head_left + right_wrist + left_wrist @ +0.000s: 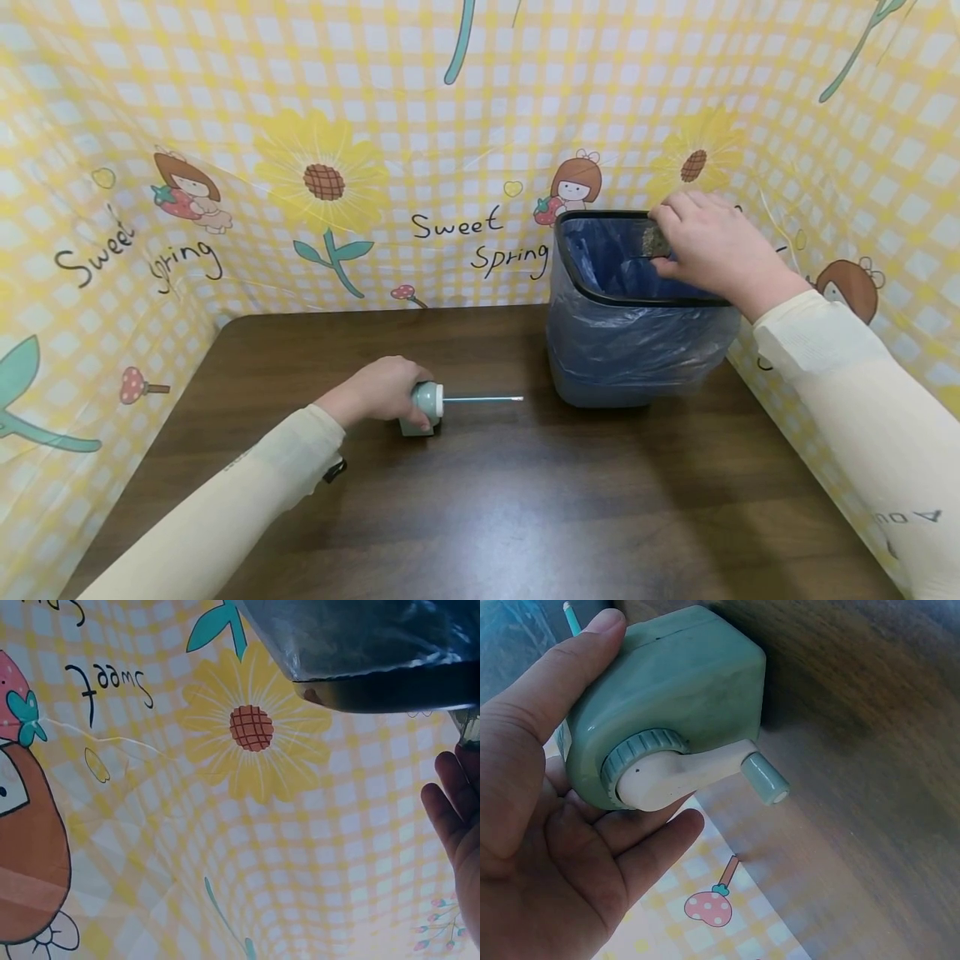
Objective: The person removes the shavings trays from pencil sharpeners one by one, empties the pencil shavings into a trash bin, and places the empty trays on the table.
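Note:
My left hand [386, 388] grips a green hand-crank pencil sharpener [429, 402] on the table. In the left wrist view the thumb lies over one side of the sharpener [682, 682], and its pale crank [682, 776] with a green knob faces the camera. A thin teal pencil [480, 399] sticks out of it to the right. Over the mouth of a bin [637, 346] lined with a blue bag, my right hand [712, 242] pinches a see-through shavings container [656, 242] with dark bits in it. Most of that container is hidden by the fingers.
The bin stands at the table's back right, its black rim [600, 297] well above the brown wooden table [465, 508]. Yellow checked sheeting [450, 150] walls the back and both sides.

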Demonstrator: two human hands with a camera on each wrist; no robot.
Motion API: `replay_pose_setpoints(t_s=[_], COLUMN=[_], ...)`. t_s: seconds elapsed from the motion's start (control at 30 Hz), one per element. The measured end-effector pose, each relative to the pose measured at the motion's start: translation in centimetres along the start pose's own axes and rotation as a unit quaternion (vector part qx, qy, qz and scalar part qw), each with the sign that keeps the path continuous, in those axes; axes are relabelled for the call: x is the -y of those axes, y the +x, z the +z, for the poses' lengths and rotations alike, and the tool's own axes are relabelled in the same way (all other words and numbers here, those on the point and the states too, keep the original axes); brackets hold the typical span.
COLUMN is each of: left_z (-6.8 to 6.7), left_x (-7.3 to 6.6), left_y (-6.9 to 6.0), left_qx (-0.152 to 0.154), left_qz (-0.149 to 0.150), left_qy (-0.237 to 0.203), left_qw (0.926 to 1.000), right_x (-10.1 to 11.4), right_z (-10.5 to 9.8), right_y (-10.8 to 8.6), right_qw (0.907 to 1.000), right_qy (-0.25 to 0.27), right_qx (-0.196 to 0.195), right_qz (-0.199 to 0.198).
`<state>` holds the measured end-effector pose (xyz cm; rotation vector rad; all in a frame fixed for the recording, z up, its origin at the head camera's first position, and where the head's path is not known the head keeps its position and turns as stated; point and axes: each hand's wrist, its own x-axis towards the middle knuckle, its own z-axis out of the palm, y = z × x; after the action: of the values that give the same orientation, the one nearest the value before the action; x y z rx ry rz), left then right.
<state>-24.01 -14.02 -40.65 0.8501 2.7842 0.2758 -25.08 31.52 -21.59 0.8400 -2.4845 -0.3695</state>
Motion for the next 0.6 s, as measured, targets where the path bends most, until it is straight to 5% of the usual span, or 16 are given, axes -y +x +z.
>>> replay_pose_setpoints(t_s=[0.6], left_z=[0.21], left_x=[0.08], left_y=[0.03], left_qx=[-0.001], left_qz=[0.001], left_qy=[0.001], left_qw=[1.0000], right_x=[0.09], right_z=[-0.38], right_y=[-0.08], right_qw=[0.9992], right_qy=[-0.022], right_qx=[-0.005], right_qz=[-0.032])
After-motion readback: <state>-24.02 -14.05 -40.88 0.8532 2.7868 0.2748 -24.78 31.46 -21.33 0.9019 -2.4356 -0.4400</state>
